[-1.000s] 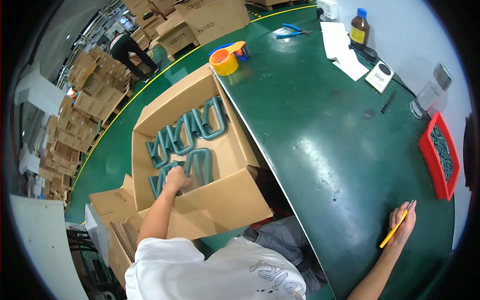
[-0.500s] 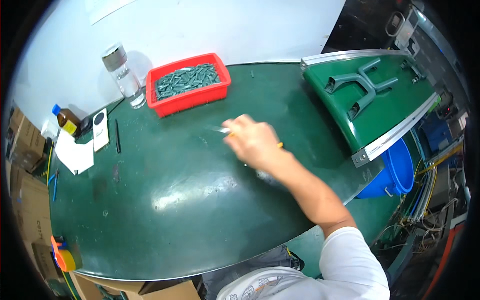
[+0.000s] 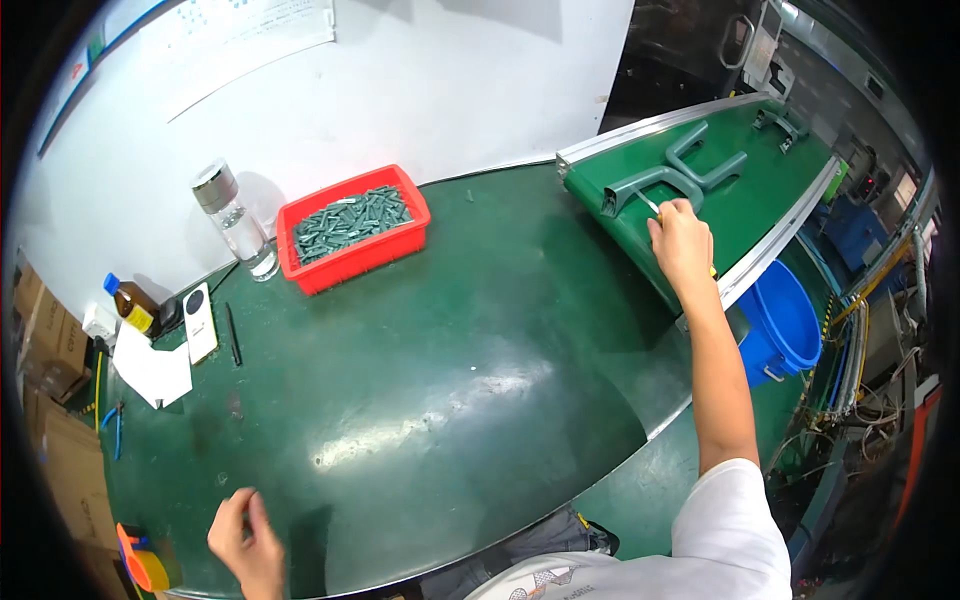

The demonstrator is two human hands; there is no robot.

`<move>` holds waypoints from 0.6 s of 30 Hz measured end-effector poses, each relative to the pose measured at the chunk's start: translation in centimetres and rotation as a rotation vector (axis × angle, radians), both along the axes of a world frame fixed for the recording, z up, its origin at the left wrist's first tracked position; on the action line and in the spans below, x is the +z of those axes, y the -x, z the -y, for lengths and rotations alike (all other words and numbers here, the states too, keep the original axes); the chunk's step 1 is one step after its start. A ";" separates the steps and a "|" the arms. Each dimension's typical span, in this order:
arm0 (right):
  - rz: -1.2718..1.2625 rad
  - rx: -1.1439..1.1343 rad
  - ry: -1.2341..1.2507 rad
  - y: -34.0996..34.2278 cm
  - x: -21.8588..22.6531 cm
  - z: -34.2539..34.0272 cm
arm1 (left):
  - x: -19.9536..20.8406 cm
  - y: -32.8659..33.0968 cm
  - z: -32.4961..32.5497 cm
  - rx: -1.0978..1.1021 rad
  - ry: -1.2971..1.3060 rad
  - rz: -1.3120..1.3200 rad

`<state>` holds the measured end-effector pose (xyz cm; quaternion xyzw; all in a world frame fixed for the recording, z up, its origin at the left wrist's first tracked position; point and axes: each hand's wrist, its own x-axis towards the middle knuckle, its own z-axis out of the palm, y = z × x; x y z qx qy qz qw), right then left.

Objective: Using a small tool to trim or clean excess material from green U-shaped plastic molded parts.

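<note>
My right hand (image 3: 684, 245) is closed around a thin-bladed knife (image 3: 649, 203), whose yellow handle end shows behind the palm. It reaches over the green conveyor belt (image 3: 640, 240), beside a branched grey-green plastic part (image 3: 655, 180) lying there. The blade points toward the part's near arm; whether they touch I cannot tell. Over the near left of the green table (image 3: 400, 350) is my left hand (image 3: 247, 545), its fingers loosely curled and apart, with nothing visible in them.
Against the wall stands a red bin (image 3: 360, 262) of small green pieces, beside a clear bottle (image 3: 240, 225). A brown bottle (image 3: 135, 308), white paper (image 3: 150, 365), a black pen (image 3: 233, 335), blue pliers (image 3: 117, 432) and orange tape (image 3: 140, 560) lie left. A blue bucket (image 3: 785, 320) stands below the belt.
My right hand has moved right with the knife, from above the table to the plastic part on the belt. My left hand has come into view at the lower left.
</note>
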<state>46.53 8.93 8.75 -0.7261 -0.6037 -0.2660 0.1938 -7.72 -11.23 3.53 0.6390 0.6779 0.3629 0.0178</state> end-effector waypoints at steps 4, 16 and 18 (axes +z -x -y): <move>-0.374 0.429 -0.058 5.0 -0.7 0.8 | 1.6 -3.6 -4.4 -0.217 -0.064 0.035; -2.151 1.216 0.914 22.7 -3.8 0.5 | -2.3 -8.2 -10.0 -0.465 0.115 1.195; -1.852 1.183 0.771 25.2 -6.4 0.3 | -2.7 -8.9 -10.4 -0.232 -0.121 1.564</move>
